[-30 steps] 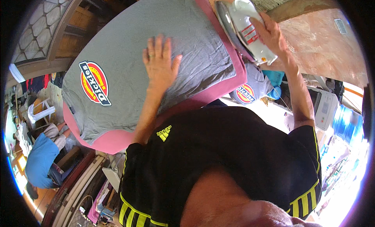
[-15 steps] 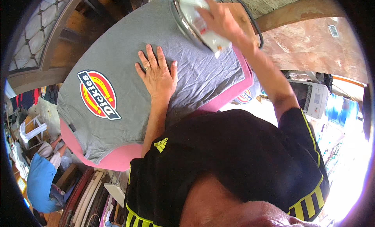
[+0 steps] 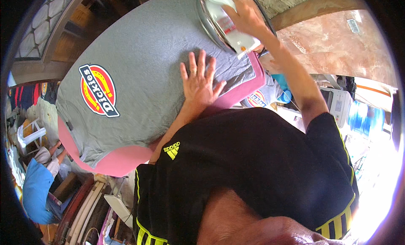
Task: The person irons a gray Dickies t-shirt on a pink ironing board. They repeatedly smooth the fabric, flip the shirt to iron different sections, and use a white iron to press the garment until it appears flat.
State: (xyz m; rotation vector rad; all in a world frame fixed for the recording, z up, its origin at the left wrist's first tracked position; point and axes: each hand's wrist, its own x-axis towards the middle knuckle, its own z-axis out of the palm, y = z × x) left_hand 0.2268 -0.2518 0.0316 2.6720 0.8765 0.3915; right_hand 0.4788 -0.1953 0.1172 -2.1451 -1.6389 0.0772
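A grey T-shirt (image 3: 139, 51) with a red, yellow and dark printed badge (image 3: 99, 91) is spread over a pink ironing board (image 3: 126, 159). My right hand (image 3: 248, 19) is closed round the handle of a white clothes iron (image 3: 230, 29) at the far right of the shirt. The iron's shiny metal edge faces left; whether its sole lies fully flat is unclear. Spread flat on the cloth, my left hand (image 3: 200, 88) rests left of and nearer than the iron, fingers apart. Creases show in the fabric between this hand and the board's right edge.
Dark metal tubing (image 3: 263, 13) curves beyond the iron. Another grey printed garment (image 3: 257, 99) hangs past the board's right edge. A white appliance (image 3: 337, 103) and blue water bottle (image 3: 366, 118) stand at right. A person in blue (image 3: 40, 190) is at lower left.
My left hand has slid right across the shirt, closer to the iron. The iron in my right hand has shifted slightly right. The view has moved a little too.
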